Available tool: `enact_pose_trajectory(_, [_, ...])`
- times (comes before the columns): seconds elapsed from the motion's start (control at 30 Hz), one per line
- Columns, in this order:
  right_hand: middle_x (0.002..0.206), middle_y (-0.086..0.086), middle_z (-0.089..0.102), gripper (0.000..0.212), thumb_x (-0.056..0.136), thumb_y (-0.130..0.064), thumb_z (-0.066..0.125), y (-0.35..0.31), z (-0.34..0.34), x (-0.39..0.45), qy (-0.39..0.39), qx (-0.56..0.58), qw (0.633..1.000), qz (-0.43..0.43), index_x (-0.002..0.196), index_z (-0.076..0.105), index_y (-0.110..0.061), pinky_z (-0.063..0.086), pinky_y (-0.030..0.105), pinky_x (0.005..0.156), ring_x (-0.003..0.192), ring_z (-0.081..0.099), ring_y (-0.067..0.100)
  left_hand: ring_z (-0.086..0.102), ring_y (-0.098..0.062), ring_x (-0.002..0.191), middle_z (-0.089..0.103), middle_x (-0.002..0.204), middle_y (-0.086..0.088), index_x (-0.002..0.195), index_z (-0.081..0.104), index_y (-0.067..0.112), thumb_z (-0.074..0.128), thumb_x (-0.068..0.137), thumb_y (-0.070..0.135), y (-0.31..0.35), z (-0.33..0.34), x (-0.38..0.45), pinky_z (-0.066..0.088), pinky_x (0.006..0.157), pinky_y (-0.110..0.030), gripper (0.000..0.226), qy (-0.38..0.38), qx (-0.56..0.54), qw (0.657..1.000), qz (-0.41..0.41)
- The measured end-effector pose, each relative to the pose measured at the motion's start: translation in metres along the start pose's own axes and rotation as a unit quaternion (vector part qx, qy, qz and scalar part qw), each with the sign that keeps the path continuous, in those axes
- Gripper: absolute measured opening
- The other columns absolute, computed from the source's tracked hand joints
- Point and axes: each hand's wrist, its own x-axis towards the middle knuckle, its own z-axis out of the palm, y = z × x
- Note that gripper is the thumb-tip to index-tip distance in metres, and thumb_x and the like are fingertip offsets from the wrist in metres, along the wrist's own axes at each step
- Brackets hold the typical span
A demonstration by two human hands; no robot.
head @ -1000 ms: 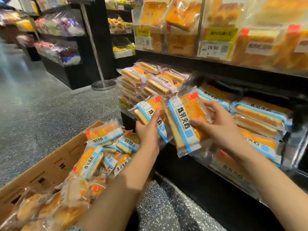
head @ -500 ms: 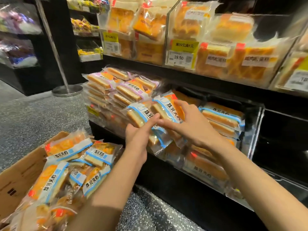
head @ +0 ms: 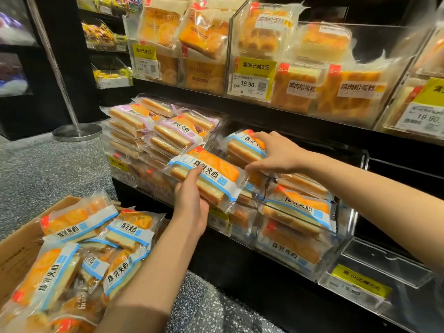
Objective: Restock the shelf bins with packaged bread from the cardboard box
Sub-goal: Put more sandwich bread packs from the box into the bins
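Holding 2 bread packs, left hand (head: pixel 191 203) gripping one (head: pixel 206 179), right hand (head: pixel 276 152) fingers pinching another (head: pixel 245 147) into the part-filled bin (head: pixel 346 212); our cardboard box (head: pixel 14 255) looks well stocked.

Hands parted: right hand (head: pixel 276 153) carried its bread pack (head: pixel 242 146) into bin.

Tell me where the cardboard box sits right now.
In the head view, the cardboard box sits at lower left on the floor, full of bread packs, just left of the left hand.
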Motion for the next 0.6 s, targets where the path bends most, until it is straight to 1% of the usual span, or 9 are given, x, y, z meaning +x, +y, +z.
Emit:
enact_pose_trajectory(0.03, [0.12,0.005,0.045,0.091,0.073,-0.06,0.07,0.003,0.006,0.005,0.012,-0.047,0.999,-0.007,0.146,0.027,-0.027,0.044,0.034,0.088,0.109,0.05,0.022,0.068,-0.023,0.1,0.068,0.114,-0.012,0.127,0.052,0.009,0.055,0.094,0.013,0.0,0.0,-0.001,0.055,0.082,-0.038,0.033,-0.009,0.001,1.0,-0.001])
enact_pose_trajectory(0.1, [0.124,0.006,0.047,0.089,0.074,-0.063,0.066,0.007,0.014,0.013,0.054,-0.138,0.988,-0.032,0.146,0.028,-0.027,0.041,0.033,0.085,0.11,0.049,0.023,0.066,-0.026,0.103,0.066,0.116,-0.014,0.129,0.05,0.008,0.052,0.095,0.009,0.0,0.0,-0.001,0.054,0.087,-0.04,0.034,-0.018,-0.003,1.0,0.001])
enact_pose_trajectory(0.2, [0.126,0.007,0.049,0.073,0.082,-0.061,0.059,0.011,0.026,0.02,0.108,-0.176,0.978,-0.038,0.141,0.036,-0.024,0.043,0.034,0.083,0.112,0.05,0.024,0.065,-0.026,0.103,0.064,0.118,-0.015,0.132,0.048,0.008,0.05,0.095,0.005,-0.001,-0.001,0.002,0.054,0.086,-0.04,0.037,-0.008,-0.003,1.0,0.012])
enact_pose_trajectory(0.27, [0.13,0.007,0.049,0.062,0.09,-0.051,0.055,0.013,0.036,0.023,0.144,-0.165,0.975,-0.026,0.142,0.036,-0.022,0.045,0.035,0.084,0.115,0.05,0.025,0.066,-0.023,0.099,0.065,0.115,-0.013,0.133,0.047,0.009,0.049,0.095,0.006,-0.003,-0.003,0.003,0.056,0.08,-0.036,0.037,-0.001,-0.001,1.0,0.017])
enact_pose_trajectory(0.33, [0.14,0.008,0.043,0.064,0.096,-0.034,0.052,0.015,0.044,0.026,0.168,-0.161,0.972,-0.047,0.15,0.019,-0.028,0.047,0.038,0.086,0.121,0.047,0.027,0.068,-0.019,0.093,0.067,0.11,-0.01,0.133,0.047,0.008,0.049,0.095,0.006,-0.005,-0.004,0.005,0.058,0.073,-0.031,0.038,0.0,-0.004,1.0,0.021])
enact_pose_trajectory(0.4, [0.15,0.01,0.032,0.072,0.098,-0.02,0.048,0.018,0.049,0.03,0.146,-0.177,0.97,-0.078,0.152,0.003,-0.037,0.047,0.041,0.088,0.126,0.043,0.031,0.068,-0.019,0.092,0.067,0.11,-0.01,0.133,0.047,0.008,0.05,0.095,0.006,-0.005,-0.005,0.006,0.057,0.073,-0.031,0.038,0.002,-0.008,1.0,0.025])
enact_pose_trajectory(0.43, [0.151,0.011,0.029,0.075,0.098,-0.019,0.048,0.018,0.05,0.032,0.124,-0.187,0.971,-0.077,0.151,-0.001,-0.041,0.046,0.041,0.088,0.126,0.042,0.032,0.068,-0.019,0.093,0.067,0.11,-0.011,0.133,0.047,0.009,0.05,0.095,0.006,-0.005,-0.005,0.006,0.057,0.074,-0.032,0.037,0.003,-0.009,1.0,0.026])
enact_pose_trajectory(0.53, [0.144,0.01,0.035,0.078,0.096,-0.03,0.052,0.016,0.053,0.042,0.093,-0.211,0.972,-0.051,0.148,-0.004,-0.045,0.043,0.037,0.079,0.117,0.047,0.03,0.068,-0.021,0.096,0.067,0.111,-0.011,0.132,0.048,0.01,0.049,0.095,0.006,-0.005,-0.008,0.009,0.056,0.079,-0.034,0.037,-0.001,-0.014,0.999,0.03])
enact_pose_trajectory(0.6, [0.144,0.009,0.035,0.064,0.1,-0.04,0.039,0.012,0.054,0.048,0.09,-0.193,0.976,-0.046,0.149,-0.003,-0.046,0.042,0.038,0.081,0.118,0.046,0.03,0.068,-0.022,0.098,0.068,0.111,-0.011,0.131,0.049,0.01,0.049,0.095,0.006,-0.006,-0.009,0.009,0.056,0.082,-0.036,0.036,-0.003,-0.018,0.999,0.029])
